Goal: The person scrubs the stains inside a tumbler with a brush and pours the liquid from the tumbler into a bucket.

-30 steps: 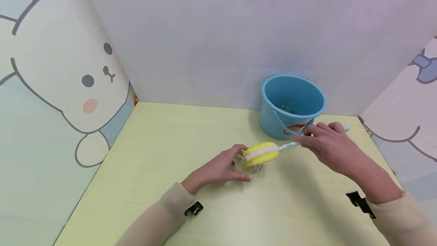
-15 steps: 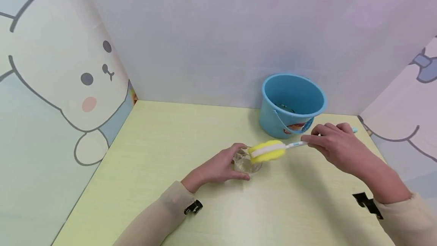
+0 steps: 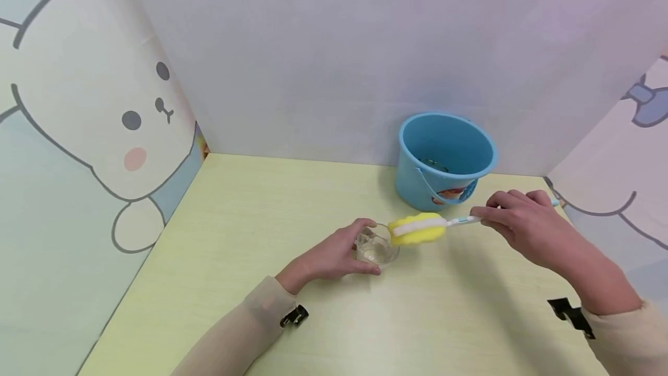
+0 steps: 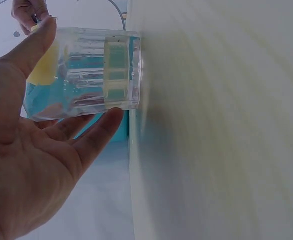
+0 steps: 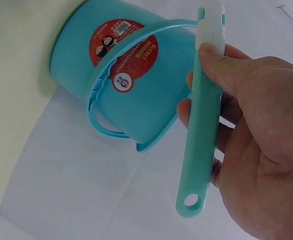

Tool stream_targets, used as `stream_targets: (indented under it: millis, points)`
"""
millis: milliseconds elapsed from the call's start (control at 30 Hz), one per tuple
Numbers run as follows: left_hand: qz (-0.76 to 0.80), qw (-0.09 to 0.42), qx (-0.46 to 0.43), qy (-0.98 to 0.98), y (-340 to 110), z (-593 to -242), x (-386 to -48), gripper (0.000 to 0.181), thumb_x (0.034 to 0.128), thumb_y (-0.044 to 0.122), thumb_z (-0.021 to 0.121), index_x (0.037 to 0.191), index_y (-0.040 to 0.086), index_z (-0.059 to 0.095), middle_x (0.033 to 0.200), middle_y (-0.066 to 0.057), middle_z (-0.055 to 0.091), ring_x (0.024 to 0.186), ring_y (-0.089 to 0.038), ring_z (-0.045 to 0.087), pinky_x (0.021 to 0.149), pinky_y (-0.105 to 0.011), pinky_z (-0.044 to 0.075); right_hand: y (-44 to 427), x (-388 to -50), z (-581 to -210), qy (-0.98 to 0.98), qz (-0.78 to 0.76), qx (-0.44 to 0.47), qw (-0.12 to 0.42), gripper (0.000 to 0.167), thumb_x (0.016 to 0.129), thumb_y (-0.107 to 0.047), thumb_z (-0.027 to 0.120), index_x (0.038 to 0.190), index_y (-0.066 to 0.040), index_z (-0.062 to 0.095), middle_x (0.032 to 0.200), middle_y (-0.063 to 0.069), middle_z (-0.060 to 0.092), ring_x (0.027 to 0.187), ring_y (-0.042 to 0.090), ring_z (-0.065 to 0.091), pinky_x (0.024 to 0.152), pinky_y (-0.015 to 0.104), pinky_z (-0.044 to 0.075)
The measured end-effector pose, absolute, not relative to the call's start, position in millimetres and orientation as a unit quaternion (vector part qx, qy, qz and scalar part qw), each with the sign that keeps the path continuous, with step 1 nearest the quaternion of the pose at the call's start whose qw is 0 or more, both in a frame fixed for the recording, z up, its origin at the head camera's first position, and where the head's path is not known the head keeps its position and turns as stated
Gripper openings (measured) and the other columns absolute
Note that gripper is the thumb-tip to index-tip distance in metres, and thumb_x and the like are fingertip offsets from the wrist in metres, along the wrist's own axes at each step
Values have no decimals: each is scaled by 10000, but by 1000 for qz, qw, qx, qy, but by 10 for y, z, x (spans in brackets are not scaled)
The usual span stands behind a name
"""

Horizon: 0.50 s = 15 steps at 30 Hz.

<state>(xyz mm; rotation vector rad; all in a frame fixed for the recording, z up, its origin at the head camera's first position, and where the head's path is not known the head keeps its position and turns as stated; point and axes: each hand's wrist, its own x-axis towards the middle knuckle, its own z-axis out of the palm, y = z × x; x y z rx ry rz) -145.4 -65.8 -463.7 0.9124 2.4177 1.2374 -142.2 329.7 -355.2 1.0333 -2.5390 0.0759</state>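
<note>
A clear drinking glass (image 3: 371,251) stands upright on the table. My left hand (image 3: 334,254) curls around its near-left side, thumb and fingers on opposite walls; ridged sides show on the glass (image 4: 86,70) in the left wrist view. A cup brush with a yellow-and-white sponge head (image 3: 420,230) is held almost level by my right hand (image 3: 522,222). Its sponge tip is at the right edge of the glass's mouth; whether they touch I cannot tell. In the right wrist view, thumb and fingers grip the turquoise brush handle (image 5: 201,130).
A blue bucket (image 3: 414,187) with a lowered handle stands at the back of the table, behind the brush. Something small and unclear lies inside it. Pale wall sheets, printed with cartoon figures (image 3: 130,120) at the sides, rise around the pale yellow table (image 3: 261,202).
My right hand has drawn the cup brush to the right, so the sponge head has come from over the glass to its right edge. The left hand and glass stay put.
</note>
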Motion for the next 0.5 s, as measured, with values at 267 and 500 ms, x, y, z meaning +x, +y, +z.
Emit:
stream_targets:
  millis: [267,500]
  points:
    - [424,140,310,839,-657,-4616,-1446,922,860,471,896,1562,157,387,1412,-50,615,1208,-160,617,1041,-336,500,3338,-1399,-3581,-905,31,369,208,801,1084,-662,161,1099,-216,826,913,-80,622,768,139,532,690,409,288]
    - [420,139,312,841,-652,-4615,-1447,936,858,467,898,1569,140,383,1404,-41,620,1232,-152,604,1058,-349,493,3361,-1359,-3636,-909,72,365,191,741,1089,-637,228,1140,-183,811,956,-92,631,809,127,552,695,391,284]
